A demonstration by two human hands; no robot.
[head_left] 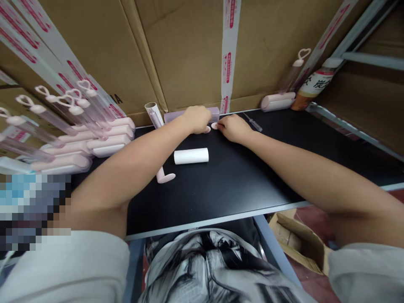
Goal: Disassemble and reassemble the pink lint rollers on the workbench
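Pale pink, the small oval piece [214, 126] is near the back of the black table [233, 185], its edge pinched by the right hand [235, 128]. The left hand [198, 119] curls by another pink piece [207, 129]; I cannot tell if it grips. Both look light, hard and maybe slippery, so the rims seem best to hold.

The tabletop [233, 185] is black, the roll [191, 156] white, the handle piece [166, 178] and disc [214, 126] pale pink, the tube [173, 116] translucent lilac, the cardboard [186, 50] brown, the tape [230, 54] white with red print, the lap garment [205, 269] streaked black, grey and white.
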